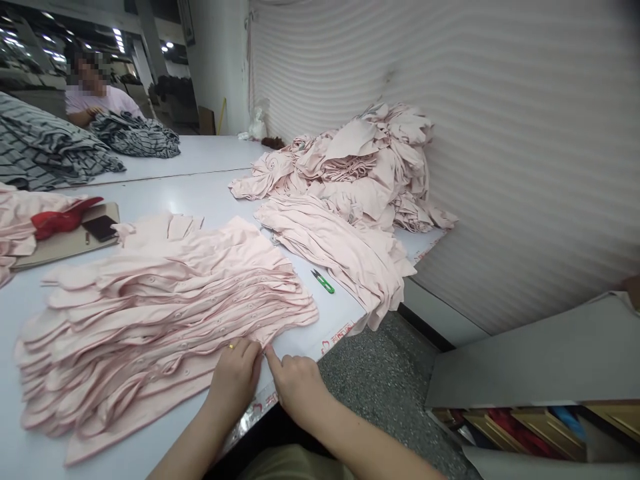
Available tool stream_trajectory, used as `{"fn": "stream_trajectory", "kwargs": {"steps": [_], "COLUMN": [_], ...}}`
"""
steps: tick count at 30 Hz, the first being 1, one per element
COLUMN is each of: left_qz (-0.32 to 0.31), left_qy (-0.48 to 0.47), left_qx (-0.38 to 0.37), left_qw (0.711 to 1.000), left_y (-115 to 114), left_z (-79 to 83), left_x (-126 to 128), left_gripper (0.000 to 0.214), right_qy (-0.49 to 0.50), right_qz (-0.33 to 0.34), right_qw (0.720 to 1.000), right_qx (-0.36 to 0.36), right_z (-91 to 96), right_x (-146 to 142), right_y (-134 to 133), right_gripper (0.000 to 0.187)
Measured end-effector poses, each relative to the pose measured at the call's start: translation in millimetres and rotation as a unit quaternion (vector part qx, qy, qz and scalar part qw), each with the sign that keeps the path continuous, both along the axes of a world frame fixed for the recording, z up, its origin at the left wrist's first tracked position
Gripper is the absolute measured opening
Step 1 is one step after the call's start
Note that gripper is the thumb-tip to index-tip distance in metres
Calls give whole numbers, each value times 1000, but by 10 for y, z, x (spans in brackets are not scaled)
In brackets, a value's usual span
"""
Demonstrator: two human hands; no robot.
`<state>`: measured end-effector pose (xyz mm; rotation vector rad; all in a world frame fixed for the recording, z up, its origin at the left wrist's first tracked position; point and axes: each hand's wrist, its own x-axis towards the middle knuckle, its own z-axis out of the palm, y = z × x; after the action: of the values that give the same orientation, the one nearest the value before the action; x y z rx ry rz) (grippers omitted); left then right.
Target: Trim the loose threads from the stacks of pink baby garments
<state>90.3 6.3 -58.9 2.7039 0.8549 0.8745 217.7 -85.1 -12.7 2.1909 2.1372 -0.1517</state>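
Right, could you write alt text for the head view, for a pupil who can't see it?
A person's left hand and right hand are close together at the edge of layered pale pink garments on a white table. Green snips lie beyond them, beside more pink fabric. In the background, another person has a hand at grey checked cloth.

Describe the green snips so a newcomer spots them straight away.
On the white table, find the broad spread of overlapping pink garments in the foreground. To its right, a pink pile hangs partly over the table's edge; the green snips lie on the tabletop between the two. Small, bright green and dark-tipped, they stand out from the pale pink cloth either side.
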Motion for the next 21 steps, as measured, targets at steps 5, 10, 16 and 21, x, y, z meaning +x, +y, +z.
{"fn": "stream_trajectory", "kwargs": {"steps": [5,10,16,21], "left_qz": [38,52,68,40], "left_qy": [-11,-54,-86,-94], "left_qx": [-75,-129,-157,-110], "left_qw": [996,989,981,989], "left_y": [139,70,48,-12], "left_z": [83,64,57,-20], "left_x": [30,41,28,8], "left_gripper": [22,21,20,25], "right_qy": [-13,10,52,13], "right_qz": [-24,-36,-52,-100], "right_qw": [1000,998,994,995], "right_qx": [-2,54,82,20], "right_z": [8,-45,4,6], "right_x": [26,33,-58,-117], "right_y": [-101,-175,-151,79], "right_gripper": [63,52,45,53]}}
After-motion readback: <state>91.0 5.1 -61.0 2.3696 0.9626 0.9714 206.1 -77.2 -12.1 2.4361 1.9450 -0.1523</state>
